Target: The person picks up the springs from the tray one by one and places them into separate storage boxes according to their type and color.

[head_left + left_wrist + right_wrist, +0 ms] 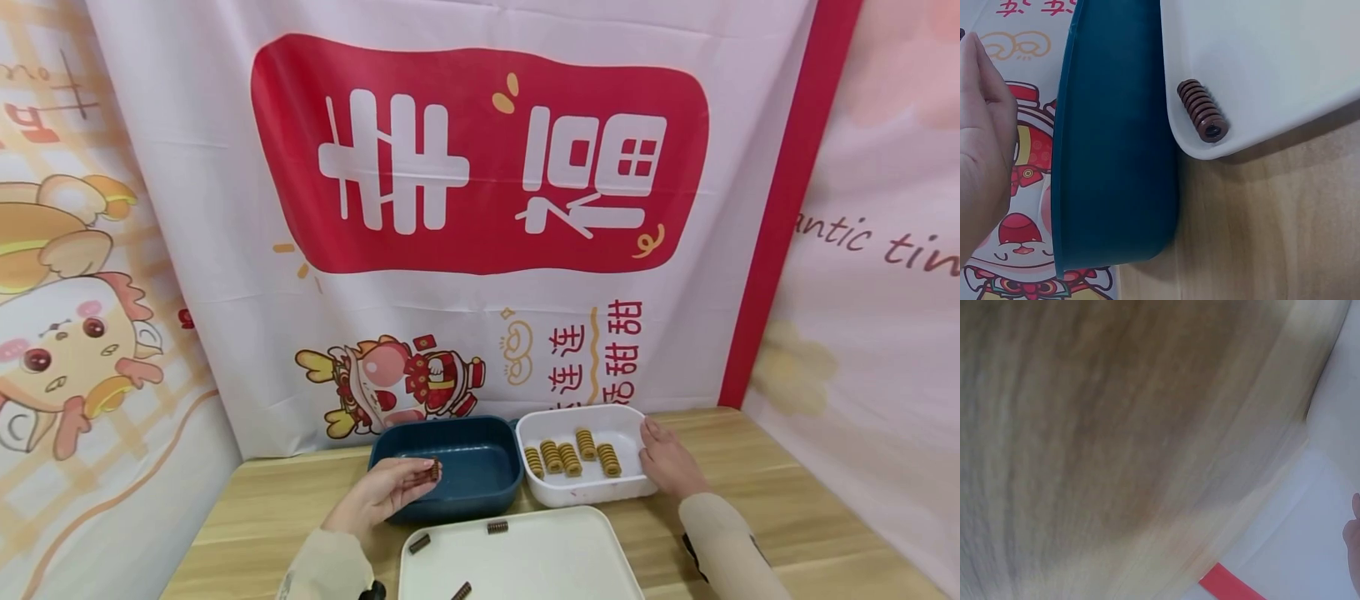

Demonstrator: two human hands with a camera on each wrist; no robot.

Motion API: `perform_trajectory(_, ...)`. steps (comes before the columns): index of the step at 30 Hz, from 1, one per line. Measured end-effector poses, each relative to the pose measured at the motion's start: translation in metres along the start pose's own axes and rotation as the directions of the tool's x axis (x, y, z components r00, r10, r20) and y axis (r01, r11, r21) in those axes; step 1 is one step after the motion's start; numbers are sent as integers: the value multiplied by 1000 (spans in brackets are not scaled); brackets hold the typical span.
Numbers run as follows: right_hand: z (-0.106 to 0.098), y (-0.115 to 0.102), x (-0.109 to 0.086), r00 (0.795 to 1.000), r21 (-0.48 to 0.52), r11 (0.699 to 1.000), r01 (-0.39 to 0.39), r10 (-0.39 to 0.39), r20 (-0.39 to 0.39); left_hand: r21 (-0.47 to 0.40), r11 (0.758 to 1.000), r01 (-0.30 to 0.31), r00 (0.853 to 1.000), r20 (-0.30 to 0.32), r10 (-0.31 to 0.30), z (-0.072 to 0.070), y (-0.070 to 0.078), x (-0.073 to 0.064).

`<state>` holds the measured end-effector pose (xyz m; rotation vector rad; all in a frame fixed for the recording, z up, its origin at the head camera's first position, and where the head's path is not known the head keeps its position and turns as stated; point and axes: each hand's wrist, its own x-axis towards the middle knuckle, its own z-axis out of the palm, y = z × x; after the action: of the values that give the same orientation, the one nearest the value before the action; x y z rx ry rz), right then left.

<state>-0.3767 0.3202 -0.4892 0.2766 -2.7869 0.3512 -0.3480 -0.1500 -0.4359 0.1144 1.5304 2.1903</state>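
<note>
My left hand pinches a small brown coil spring between thumb and fingertips, above the left part of the dark blue bin. In the left wrist view that hand shows at the left edge, its fingertips nearly out of frame. My right hand grips the right rim of a white bin, where several yellow coil springs lie. On the cream tray in front are brown springs: one spring by the far edge, another in the left corner, a third nearer me.
The two bins stand side by side at the back of the wooden table, against a printed cloth. The tray lies close in front of them. Cloth walls rise on both sides.
</note>
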Motion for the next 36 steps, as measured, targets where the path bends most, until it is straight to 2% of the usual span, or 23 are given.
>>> perform_trajectory(9, -1, -1, -2, 1000, 17, 1000, 3, -3, -13, 3, 1000, -17, 999, -30, 17, -7, 6, 10)
perform_trajectory(12, 1, -1, 0, 1000, 6, 1000, -9, 9, 0, 9, 1000, -23, 999, -30, 24, -9, 10, 13)
perform_trajectory(16, 2, -2, 2, 999, 9, 999, -34, 34, 26, 30, 999, -42, 997, -59, 44, -6, 16, 15)
perform_trajectory(20, 0, -2, 3, 999, 4, 1000, -27, 27, 16, 166, 984, -60, 985, -147, 85, -4, 16, 20)
perform_trajectory(22, 0, -2, 3, 999, -5, 1000, -28, 28, 17, 286, 956, -60, 970, -211, 124, -1, 15, 22)
perform_trajectory(24, -1, -2, 3, 999, -10, 1000, -29, 29, 19, 418, 907, -42, 949, -267, 167, 2, 13, 25)
perform_trajectory(26, -2, -1, 3, 999, -9, 999, -35, 35, 21, 524, 851, -28, 930, -298, 215, 3, 12, 27)
perform_trajectory(28, -2, -1, 3, 999, -11, 999, -36, 36, 20, 633, 774, -8, 915, -307, 260, 2, 11, 29)
perform_trajectory(29, -2, -1, 3, 999, -10, 999, -39, 39, 19, 691, 723, 1, 910, -300, 285, 1, 11, 30)
perform_trajectory(30, -2, 0, 3, 999, -11, 999, -39, 39, 18, 748, 663, 12, 906, -289, 310, 0, 11, 30)
perform_trajectory(31, -1, 0, 3, 999, -11, 999, -37, 38, 17, 805, 593, 25, 901, -275, 335, -2, 10, 30)
perform_trajectory(35, -2, -2, 2, 999, -4, 999, -42, 42, 26, 955, 280, 101, 882, -216, 419, -9, 6, 29)
perform_trajectory(36, -2, -2, 2, 999, 0, 999, -42, 42, 29, 969, 216, 118, 878, -203, 434, -11, 5, 28)
